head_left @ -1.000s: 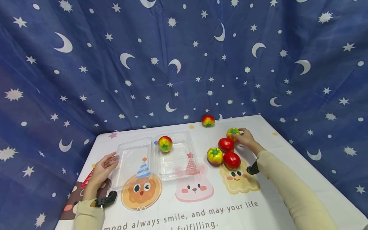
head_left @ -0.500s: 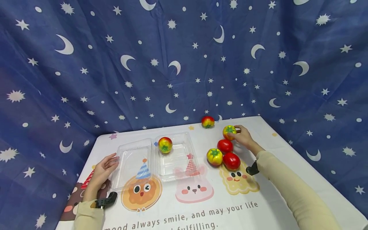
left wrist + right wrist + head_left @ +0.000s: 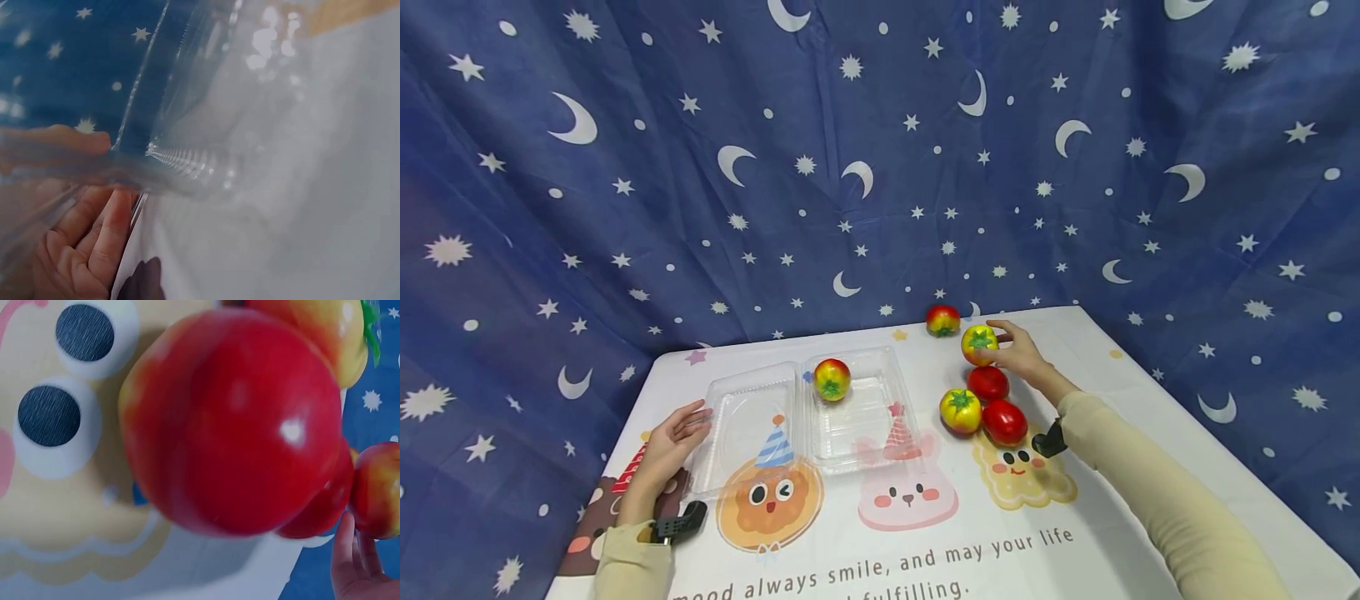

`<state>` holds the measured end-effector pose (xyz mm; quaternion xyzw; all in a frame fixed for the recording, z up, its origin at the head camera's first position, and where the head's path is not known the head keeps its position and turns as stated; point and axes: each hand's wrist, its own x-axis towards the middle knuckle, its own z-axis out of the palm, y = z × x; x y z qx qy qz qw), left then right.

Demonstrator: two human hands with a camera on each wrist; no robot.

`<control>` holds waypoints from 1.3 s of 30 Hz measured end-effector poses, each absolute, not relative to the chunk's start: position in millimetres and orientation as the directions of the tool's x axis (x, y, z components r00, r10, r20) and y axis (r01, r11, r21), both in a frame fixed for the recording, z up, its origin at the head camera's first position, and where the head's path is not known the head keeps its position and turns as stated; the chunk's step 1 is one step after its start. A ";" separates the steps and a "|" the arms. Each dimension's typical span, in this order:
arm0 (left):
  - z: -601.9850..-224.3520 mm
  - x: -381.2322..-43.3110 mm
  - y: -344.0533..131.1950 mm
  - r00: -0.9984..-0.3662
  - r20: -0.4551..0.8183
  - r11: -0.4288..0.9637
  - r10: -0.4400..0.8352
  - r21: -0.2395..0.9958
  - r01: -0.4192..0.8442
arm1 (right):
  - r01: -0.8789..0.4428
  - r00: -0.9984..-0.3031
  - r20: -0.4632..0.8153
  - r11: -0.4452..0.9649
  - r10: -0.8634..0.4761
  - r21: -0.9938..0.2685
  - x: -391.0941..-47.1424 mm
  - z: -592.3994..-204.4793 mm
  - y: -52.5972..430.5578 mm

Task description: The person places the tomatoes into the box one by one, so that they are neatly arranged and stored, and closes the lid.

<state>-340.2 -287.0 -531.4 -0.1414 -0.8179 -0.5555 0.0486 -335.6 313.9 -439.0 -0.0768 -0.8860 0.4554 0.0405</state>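
At the right centre of the head view, the right hand (image 3: 1017, 354) pinches a yellow-red tomato (image 3: 979, 343); lower left, the left hand (image 3: 668, 447), fingers relaxed, rests against the clear clamshell box (image 3: 752, 417).

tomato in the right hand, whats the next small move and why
Probably carry the yellow-red tomato left and set it into the open clear container. The right hand has it pinched and raised above the red tomato, one tomato sits in the tray already, and the left hand rests at the container's lid edge, seemingly steadying it.
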 end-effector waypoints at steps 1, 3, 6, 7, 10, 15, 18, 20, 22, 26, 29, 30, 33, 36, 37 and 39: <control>-531.4 -340.3 -287.0 -0.956 0.236 0.344 0.177 0.895 0.284 | 0.092 -0.986 0.004 0.572 0.165 -0.815 -335.9 -438.5 311.9; -531.4 -340.6 -286.7 -0.956 0.236 0.340 0.174 0.897 0.284 | 0.074 -0.989 0.012 0.572 0.145 -0.817 -336.1 -437.0 307.8; -531.4 -340.9 -285.4 -0.954 0.241 0.327 0.181 0.899 0.289 | 0.045 -0.992 0.032 0.575 0.122 -0.817 -335.7 -435.0 302.0; -531.4 -340.9 -284.8 -0.953 0.242 0.322 0.183 0.901 0.290 | 0.036 -0.993 0.037 0.575 0.114 -0.817 -335.5 -434.8 300.4; -531.5 -340.6 -283.5 -0.951 0.242 0.317 0.189 0.902 0.293 | 0.003 -0.994 0.062 0.588 0.092 -0.809 -334.7 -434.0 295.5; -532.0 -340.0 -283.8 -0.954 0.242 0.330 0.180 0.898 0.290 | -0.054 -0.993 0.102 0.582 0.051 -0.812 -335.9 -433.2 284.4; -532.7 -339.9 -285.0 -0.953 0.243 0.329 0.178 0.899 0.291 | -0.095 -0.992 0.127 0.569 0.017 -0.817 -337.1 -433.3 276.4; -533.2 -339.6 -285.6 -0.953 0.244 0.326 0.179 0.899 0.291 | -0.115 -0.990 0.138 0.566 -0.002 -0.817 -337.6 -433.3 271.2; -533.6 -339.3 -286.1 -0.953 0.244 0.325 0.180 0.900 0.292 | -0.130 -0.989 0.149 0.561 -0.013 -0.817 -338.2 -433.4 266.1; -533.3 -338.9 -286.4 -0.953 0.244 0.324 0.179 0.900 0.291 | -0.147 -0.987 0.161 0.564 -0.025 -0.812 -340.2 -433.1 256.3; -532.8 -339.1 -286.5 -0.954 0.242 0.323 0.179 0.901 0.289 | -0.170 -0.983 0.177 0.558 -0.042 -0.813 -342.1 -433.7 249.5; -532.5 -339.2 -286.5 -0.954 0.241 0.324 0.181 0.901 0.289 | -0.178 -0.982 0.182 0.554 -0.049 -0.813 -342.5 -434.0 247.2; -531.5 -339.3 -286.1 -0.953 0.241 0.313 0.183 0.905 0.289 | -0.196 -0.979 0.192 0.539 -0.065 -0.819 -342.4 -433.9 240.6; -530.4 -339.3 -285.6 -0.954 0.241 0.302 0.180 0.909 0.287 | -0.191 -0.981 0.181 0.512 -0.071 -0.837 -341.8 -433.8 234.7; -530.1 -339.4 -285.3 -0.954 0.240 0.301 0.178 0.910 0.285 | -0.184 -0.982 0.174 0.504 -0.068 -0.844 -341.7 -434.1 232.9; -529.7 -339.7 -284.7 -0.954 0.243 0.299 0.177 0.910 0.288 | -0.172 -0.985 0.163 0.490 -0.061 -0.854 -342.0 -435.2 230.0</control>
